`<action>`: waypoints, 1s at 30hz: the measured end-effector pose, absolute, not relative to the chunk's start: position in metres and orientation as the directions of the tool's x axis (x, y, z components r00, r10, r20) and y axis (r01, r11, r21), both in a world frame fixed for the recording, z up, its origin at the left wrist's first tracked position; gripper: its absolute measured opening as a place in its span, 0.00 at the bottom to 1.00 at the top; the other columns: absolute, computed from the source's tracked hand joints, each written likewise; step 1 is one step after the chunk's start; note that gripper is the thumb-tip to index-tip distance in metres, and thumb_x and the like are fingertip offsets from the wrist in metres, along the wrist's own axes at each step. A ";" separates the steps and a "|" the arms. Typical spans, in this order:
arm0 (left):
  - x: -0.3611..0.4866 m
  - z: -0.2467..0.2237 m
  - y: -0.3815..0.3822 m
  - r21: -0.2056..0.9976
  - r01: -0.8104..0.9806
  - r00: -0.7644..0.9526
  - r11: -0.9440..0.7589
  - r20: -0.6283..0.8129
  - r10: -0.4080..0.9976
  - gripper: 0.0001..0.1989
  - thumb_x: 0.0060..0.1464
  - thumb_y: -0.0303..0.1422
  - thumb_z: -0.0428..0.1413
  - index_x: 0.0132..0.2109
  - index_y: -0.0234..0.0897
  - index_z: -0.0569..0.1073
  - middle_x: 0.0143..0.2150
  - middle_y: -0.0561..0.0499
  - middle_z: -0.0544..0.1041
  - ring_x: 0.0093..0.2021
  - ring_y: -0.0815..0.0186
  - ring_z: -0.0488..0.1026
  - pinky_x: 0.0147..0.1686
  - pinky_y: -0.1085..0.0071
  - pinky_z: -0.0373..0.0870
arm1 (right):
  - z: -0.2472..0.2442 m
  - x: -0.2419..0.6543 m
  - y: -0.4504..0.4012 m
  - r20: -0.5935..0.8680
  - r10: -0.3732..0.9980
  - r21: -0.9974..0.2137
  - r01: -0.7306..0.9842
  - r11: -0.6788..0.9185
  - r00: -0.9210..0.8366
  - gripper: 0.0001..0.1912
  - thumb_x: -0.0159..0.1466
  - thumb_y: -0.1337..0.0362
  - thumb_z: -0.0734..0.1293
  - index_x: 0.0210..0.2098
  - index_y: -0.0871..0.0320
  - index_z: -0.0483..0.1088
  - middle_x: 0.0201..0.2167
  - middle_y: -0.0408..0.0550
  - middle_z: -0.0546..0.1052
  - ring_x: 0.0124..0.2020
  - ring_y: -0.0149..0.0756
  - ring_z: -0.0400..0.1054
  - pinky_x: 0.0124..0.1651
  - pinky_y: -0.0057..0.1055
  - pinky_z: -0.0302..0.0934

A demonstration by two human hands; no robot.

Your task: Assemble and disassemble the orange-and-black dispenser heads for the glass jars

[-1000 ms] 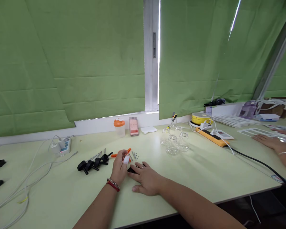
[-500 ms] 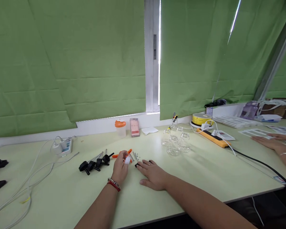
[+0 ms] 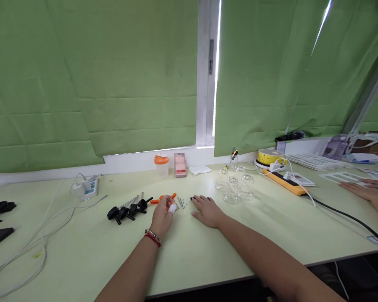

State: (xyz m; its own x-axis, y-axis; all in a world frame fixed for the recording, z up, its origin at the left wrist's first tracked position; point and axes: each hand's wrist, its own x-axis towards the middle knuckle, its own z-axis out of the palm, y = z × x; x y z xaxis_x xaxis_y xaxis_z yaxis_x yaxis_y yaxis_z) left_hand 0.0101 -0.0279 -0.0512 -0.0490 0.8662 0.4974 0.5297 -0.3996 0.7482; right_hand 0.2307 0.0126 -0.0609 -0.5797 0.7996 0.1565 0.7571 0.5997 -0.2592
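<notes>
My left hand [image 3: 162, 214], a white wrap on its thumb, curls around an orange plastic piece [image 3: 169, 206], partly hidden by the fingers. More orange parts [image 3: 154, 201] lie on the table beside it. My right hand [image 3: 209, 212] rests palm down, fingers stretched out. Something small and black [image 3: 192, 198] shows at its fingertips; its kind is unclear. Between the hands are several small screws [image 3: 180, 202] and tiny metal bits. To the left, black plastic parts [image 3: 124, 213] with metal rods lie in a row.
Glass jars [image 3: 232, 191] stand right of centre. Behind are an orange-lidded cup [image 3: 161, 166], a pink box [image 3: 180, 165] and tissue [image 3: 200, 170]. An orange power strip [image 3: 285, 183] lies right; white cables [image 3: 44, 235] run left. Another person's hands [image 3: 360, 189] rest at far right.
My right hand has slid forward and to the right, away from the screws, and the black thing at its fingertips has shifted with it. My left hand stays near the orange parts. The view has shifted slightly.
</notes>
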 end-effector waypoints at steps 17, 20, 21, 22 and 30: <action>-0.055 -0.040 -0.011 0.549 0.830 -0.321 -0.093 0.608 0.726 0.17 0.50 0.36 0.51 0.47 0.36 0.65 0.39 0.47 0.70 0.37 0.61 0.70 0.38 0.65 0.66 | -0.064 0.232 0.047 0.125 0.834 -0.169 0.817 0.551 -0.537 0.35 0.64 0.45 0.46 0.65 0.56 0.44 0.66 0.50 0.48 0.64 0.48 0.43 0.61 0.47 0.39; -0.062 -0.038 -0.010 0.424 0.905 -0.303 -0.021 0.681 0.667 0.16 0.50 0.33 0.50 0.47 0.36 0.65 0.46 0.44 0.70 0.43 0.58 0.69 0.46 0.61 0.62 | -0.065 0.232 0.048 0.125 0.837 -0.167 0.820 0.547 -0.532 0.35 0.64 0.45 0.46 0.65 0.56 0.44 0.66 0.50 0.48 0.64 0.48 0.43 0.61 0.47 0.39; -0.065 -0.038 -0.010 0.394 0.919 -0.311 0.024 0.683 0.661 0.15 0.50 0.32 0.50 0.47 0.36 0.65 0.47 0.44 0.70 0.45 0.57 0.69 0.47 0.59 0.60 | -0.066 0.232 0.048 0.125 0.838 -0.168 0.821 0.545 -0.531 0.35 0.64 0.45 0.46 0.65 0.56 0.44 0.66 0.50 0.48 0.64 0.48 0.43 0.61 0.46 0.39; -0.067 -0.038 -0.009 0.374 0.924 -0.326 0.074 0.675 0.662 0.15 0.50 0.32 0.49 0.46 0.36 0.65 0.48 0.44 0.70 0.47 0.56 0.68 0.48 0.57 0.59 | -0.066 0.232 0.048 0.124 0.838 -0.167 0.822 0.545 -0.531 0.35 0.64 0.45 0.46 0.65 0.56 0.44 0.66 0.50 0.48 0.64 0.48 0.43 0.61 0.47 0.39; -0.075 -0.045 -0.006 0.341 0.888 -0.449 0.308 0.499 0.741 0.17 0.49 0.33 0.50 0.47 0.35 0.65 0.50 0.40 0.69 0.50 0.54 0.66 0.49 0.54 0.54 | -0.068 0.232 0.046 0.139 0.844 -0.155 0.830 0.535 -0.518 0.34 0.64 0.44 0.45 0.65 0.54 0.44 0.67 0.48 0.44 0.66 0.50 0.38 0.63 0.51 0.30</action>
